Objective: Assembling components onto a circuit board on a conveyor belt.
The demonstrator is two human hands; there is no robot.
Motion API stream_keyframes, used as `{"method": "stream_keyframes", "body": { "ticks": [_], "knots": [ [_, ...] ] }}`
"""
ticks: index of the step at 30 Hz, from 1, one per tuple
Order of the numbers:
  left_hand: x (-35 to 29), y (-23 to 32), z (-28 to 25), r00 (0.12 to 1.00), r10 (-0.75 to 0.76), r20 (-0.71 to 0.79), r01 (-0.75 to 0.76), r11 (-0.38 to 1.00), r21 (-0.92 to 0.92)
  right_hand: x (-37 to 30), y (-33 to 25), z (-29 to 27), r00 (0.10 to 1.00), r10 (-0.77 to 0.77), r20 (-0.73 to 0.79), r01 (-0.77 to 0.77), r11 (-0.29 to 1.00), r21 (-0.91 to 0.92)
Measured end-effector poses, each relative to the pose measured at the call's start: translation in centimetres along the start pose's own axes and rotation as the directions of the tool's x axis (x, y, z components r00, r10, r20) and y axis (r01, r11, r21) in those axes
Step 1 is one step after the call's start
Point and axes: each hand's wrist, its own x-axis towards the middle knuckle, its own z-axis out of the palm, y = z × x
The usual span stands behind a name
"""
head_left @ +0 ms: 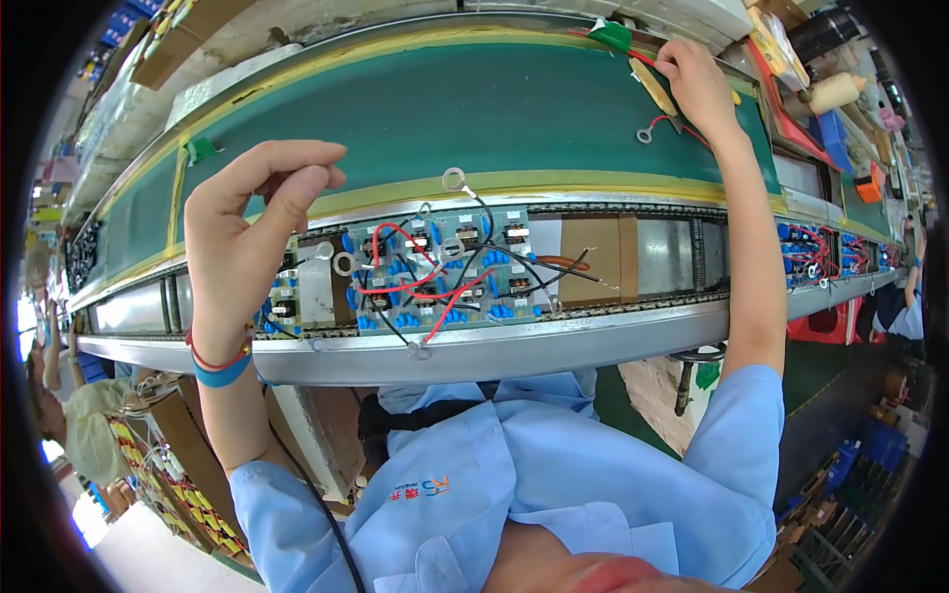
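Observation:
My left hand (247,212) hovers above the near edge of the green work surface, left of the circuit boards. Its fingers are loosely bent, with nothing visible between thumb and fingertips. A blue wrist strap (223,371) circles that wrist. Under it, a joined panel of circuit boards (445,265) with blue components lies in the rail track, red and black wires with ring terminals (454,179) spread across it. At the far right, my right hand (697,89) pinches a red wire (645,61) beside a wooden-handled tool (652,89). Another ring terminal (645,135) on red wire lies below.
The green surface (445,109) stretches along the far side of the metal rail (445,368). Green tape pieces (611,36) stick to it. More wired boards (816,252) stand farther right in the track. Brown cardboard (603,259) lies between. A blue bin (833,138) is at the far right.

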Motion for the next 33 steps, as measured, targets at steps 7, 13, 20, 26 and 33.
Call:
{"method": "stream_keyframes", "body": {
  "ticks": [7,13,20,26,33],
  "knots": [
    [1.7,-1.6,-0.2,0.985,0.118,-0.126,-0.109,0.991,0.079,2.0,-8.9,-5.7,0.975,-0.115,-0.191,0.118,0.993,0.004],
    [2.1,-4.1,-1.7,0.783,0.551,-0.288,-0.372,0.787,0.493,3.9,-24.1,-9.5,0.705,-0.663,-0.252,0.658,0.744,-0.117],
    [3.0,-5.2,0.3,0.765,0.611,-0.204,-0.381,0.685,0.621,4.1,-28.5,-11.4,0.618,-0.721,-0.313,0.71,0.683,-0.171],
    [0.6,-7.3,-1.5,0.621,0.759,-0.195,-0.406,0.525,0.748,5.4,-31.4,-10.1,0.781,-0.538,0.317,0.183,0.682,0.708],
    [0.7,-6.6,-3.3,0.823,0.531,-0.203,-0.308,0.717,0.625,6.5,-31.7,-9.2,0.815,-0.569,0.108,0.343,0.625,0.701]
  ]
}}
